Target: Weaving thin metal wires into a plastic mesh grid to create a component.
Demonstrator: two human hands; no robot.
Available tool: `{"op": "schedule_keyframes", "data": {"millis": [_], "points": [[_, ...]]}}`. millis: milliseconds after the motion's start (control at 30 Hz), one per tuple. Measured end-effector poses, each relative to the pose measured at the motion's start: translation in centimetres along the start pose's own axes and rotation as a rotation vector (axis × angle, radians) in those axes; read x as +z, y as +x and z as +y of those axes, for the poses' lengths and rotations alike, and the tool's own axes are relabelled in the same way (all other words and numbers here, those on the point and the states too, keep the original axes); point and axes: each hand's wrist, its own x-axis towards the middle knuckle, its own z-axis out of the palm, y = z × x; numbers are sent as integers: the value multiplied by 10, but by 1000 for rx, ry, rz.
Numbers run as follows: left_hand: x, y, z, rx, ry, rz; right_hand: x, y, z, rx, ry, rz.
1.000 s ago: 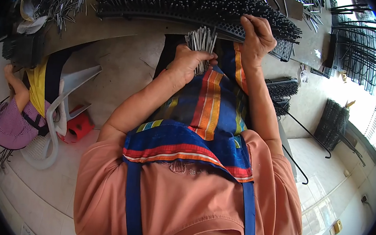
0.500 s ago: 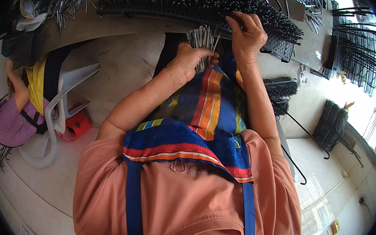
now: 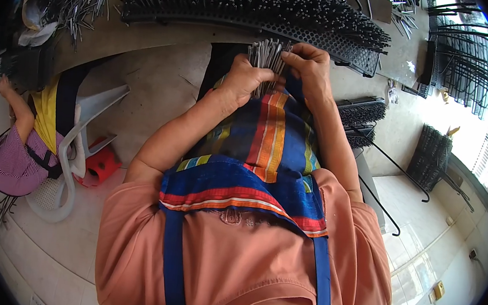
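My left hand (image 3: 241,84) is wrapped round a bundle of thin grey metal rods (image 3: 262,56), held upright above my lap with the tips fanned out. My right hand (image 3: 312,71) is at the right side of that bundle, thumb and forefinger pinched on the rod ends there; how many rods lie between them is hidden. Just beyond both hands, a long black perforated tray (image 3: 337,43) lies across the table. Dense rows of dark rods (image 3: 233,6) stand up in it, and bare holes show along its near right part.
Loose rods (image 3: 82,13) lie heaped at the far left of the table (image 3: 143,45). Black racks with long hooked rods stand at right, beside a dark brush-like block (image 3: 363,111). At left a person in a purple shirt (image 3: 25,162) sits by a grey chair (image 3: 66,189) and a red container (image 3: 100,169).
My right hand has come down and left from the tray to the bundle, its fingers now pinched at the rods. The left hand keeps its hold almost in place.
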Motion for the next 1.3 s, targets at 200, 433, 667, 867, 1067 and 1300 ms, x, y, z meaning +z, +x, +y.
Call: {"op": "schedule_keyframes", "data": {"millis": [200, 433, 667, 867, 1067, 1300], "points": [[-1, 1, 0, -36, 49, 50, -11, -3, -10, 98, 89, -70], [1, 11, -7, -50, -28, 185, -17, 14, -15, -494, 120, 434], [6, 10, -2, -87, -35, 174, -20, 25, -4, -788, -269, 424], [8, 8, 0, -122, -60, 144, -14, 31, 1, -791, -286, 483], [8, 10, -3, -145, -52, 135, -8, 31, -6, -751, -423, 512], [7, 12, -2, -142, -106, 62, -9, 23, -14, -789, -581, 445]]}}
